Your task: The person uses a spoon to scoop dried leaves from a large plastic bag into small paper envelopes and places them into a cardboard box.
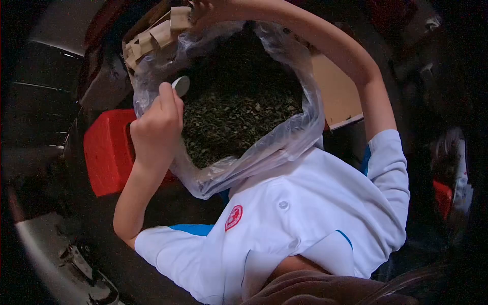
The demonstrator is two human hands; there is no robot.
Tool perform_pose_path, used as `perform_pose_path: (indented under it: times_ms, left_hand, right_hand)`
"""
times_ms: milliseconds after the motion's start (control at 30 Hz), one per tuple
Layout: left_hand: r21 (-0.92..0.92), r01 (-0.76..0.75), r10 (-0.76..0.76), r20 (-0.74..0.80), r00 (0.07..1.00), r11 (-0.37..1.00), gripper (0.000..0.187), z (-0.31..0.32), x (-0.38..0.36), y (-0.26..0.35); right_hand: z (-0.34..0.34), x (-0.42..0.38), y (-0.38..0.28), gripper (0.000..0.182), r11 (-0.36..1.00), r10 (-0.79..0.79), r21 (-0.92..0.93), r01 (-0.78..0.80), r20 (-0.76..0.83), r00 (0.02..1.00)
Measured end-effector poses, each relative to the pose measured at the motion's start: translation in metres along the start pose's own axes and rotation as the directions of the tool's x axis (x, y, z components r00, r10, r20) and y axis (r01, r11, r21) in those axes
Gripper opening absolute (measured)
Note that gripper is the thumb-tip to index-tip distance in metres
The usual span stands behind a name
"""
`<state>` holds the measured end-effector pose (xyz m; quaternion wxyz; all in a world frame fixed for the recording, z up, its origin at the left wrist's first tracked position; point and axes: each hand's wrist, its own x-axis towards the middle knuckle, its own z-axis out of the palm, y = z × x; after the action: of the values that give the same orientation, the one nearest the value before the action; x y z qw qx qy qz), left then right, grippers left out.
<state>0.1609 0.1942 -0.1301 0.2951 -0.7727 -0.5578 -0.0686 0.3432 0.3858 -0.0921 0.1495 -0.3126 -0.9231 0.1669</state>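
A clear plastic bag [300,129] lies spread wide, full of dark green dried leaves [239,119] that look like tea. At its left side my left hand [158,119] is closed around a small white-rimmed disc [181,85], whose flat grey-green face tilts over the leaves. The rest of the disc is hidden by my fingers. My right arm reaches across the far side of the bag, and my right hand [206,12] is by torn brown cardboard flaps [161,35]. Its fingers are dark and partly cut off by the top of the view.
A red plastic container [108,152] stands left of the bag, close to my left forearm. On the right lies a tan cardboard panel [335,89] under my right arm. A metal frame part [79,262] shows at lower left, and a red item [442,197] at far right.
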Motion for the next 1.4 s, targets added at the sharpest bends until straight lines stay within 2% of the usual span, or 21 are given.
perform_pose_path:
  times_ms: [67, 167, 267, 333, 400, 467, 500, 567, 600, 667, 767, 867, 933, 967, 1067, 1167, 1267, 1400]
  left_hand:
    - [0.062, -0.005, 0.006, -0.01, 1.0, 0.998, 0.016, 0.005, 0.003, 0.002]
    - [0.107, -0.03, 0.028, 0.022, 0.999, 0.994, 0.015, 0.02, 0.008, 0.005]
    - [-0.116, -0.005, 0.011, 0.054, 0.998, 0.993, 0.016, 0.039, 0.009, 0.006]
    - [-0.304, 0.077, -0.043, 0.116, 0.992, 0.949, 0.016, 0.039, 0.014, 0.009]
    - [-0.468, 0.123, -0.067, 0.136, 0.988, 0.875, 0.016, 0.043, 0.017, 0.011]
    - [-0.606, 0.121, -0.073, 0.104, 0.992, 0.786, 0.017, 0.048, 0.018, 0.008]
    - [-0.659, 0.181, -0.124, 0.134, 0.983, 0.73, 0.017, 0.047, 0.017, 0.008]
    - [-0.747, 0.295, -0.215, 0.205, 0.955, 0.596, 0.019, 0.046, 0.018, 0.006]
    - [-0.761, 0.381, -0.244, 0.294, 0.924, 0.525, 0.02, 0.043, 0.018, 0.006]
    - [-0.754, 0.544, -0.277, 0.47, 0.838, 0.368, 0.024, 0.038, 0.018, 0.007]
    - [-0.734, 0.678, -0.241, 0.654, 0.717, 0.028, 0.024, 0.043, 0.014, 0.001]
    - [-0.724, 0.681, -0.225, 0.685, 0.693, -0.106, 0.023, 0.046, 0.009, -0.001]
    - [-0.692, 0.686, -0.225, 0.722, 0.655, -0.226, 0.022, 0.046, 0.006, -0.007]
    - [-0.674, 0.683, -0.223, 0.738, 0.636, -0.283, 0.022, 0.044, 0.005, -0.011]
    - [-0.662, 0.674, -0.266, 0.749, 0.607, -0.326, 0.022, 0.037, -0.002, -0.022]
    - [-0.676, 0.631, -0.295, 0.735, 0.61, -0.38, 0.021, 0.027, -0.011, -0.035]
    - [-0.722, 0.618, -0.383, 0.691, 0.613, -0.313, 0.021, 0.012, -0.017, -0.045]
    - [-0.754, 0.572, -0.424, 0.655, 0.626, -0.321, 0.02, -0.006, -0.02, -0.055]
  right_hand:
    - [0.011, 0.001, 0.009, 0.064, 0.986, -0.117, 0.088, 0.138, -0.212, 0.97]
    - [0.015, -0.006, 0.014, 0.059, 0.945, -0.32, -0.063, 0.322, -0.399, 0.859]
    - [0.008, -0.028, 0.008, 0.057, 0.9, -0.408, -0.063, 0.432, -0.473, 0.781]
    - [0.002, -0.045, 0.002, 0.057, 0.871, -0.442, -0.048, 0.488, -0.507, 0.74]
    - [-0.002, -0.06, -0.002, 0.056, 0.845, -0.462, -0.031, 0.534, -0.546, 0.699]
    - [-0.001, -0.068, 0.006, 0.058, 0.794, -0.532, -0.111, 0.598, -0.605, 0.593]
    - [-0.002, -0.073, 0.004, 0.059, 0.781, -0.546, -0.146, 0.608, -0.631, 0.551]
    - [0.001, -0.081, 0.003, 0.061, 0.767, -0.542, -0.126, 0.629, -0.651, 0.531]
    - [0.003, -0.084, 0.002, 0.063, 0.76, -0.54, -0.117, 0.639, -0.661, 0.521]
    - [0.008, -0.093, 0.001, 0.063, 0.742, -0.515, -0.009, 0.67, -0.648, 0.562]
    - [0.024, -0.095, -0.001, 0.062, 0.69, -0.466, 0.17, 0.704, -0.64, 0.611]
    - [0.03, -0.094, -0.009, 0.06, 0.653, -0.418, 0.309, 0.692, -0.615, 0.669]
    - [0.034, -0.093, -0.015, 0.06, 0.643, -0.351, 0.437, 0.629, -0.561, 0.749]
    - [0.031, -0.095, -0.015, 0.059, 0.706, -0.354, 0.414, 0.574, -0.496, 0.793]
    - [0.031, -0.092, -0.015, 0.059, 0.767, -0.431, 0.242, 0.595, -0.492, 0.756]
    - [0.034, -0.092, -0.014, 0.058, 0.79, -0.395, 0.281, 0.544, -0.446, 0.803]
    - [0.036, -0.089, -0.013, 0.057, 0.804, -0.394, 0.272, 0.529, -0.422, 0.817]
    - [0.042, -0.086, -0.014, 0.054, 0.825, -0.385, 0.278, 0.492, -0.361, 0.849]
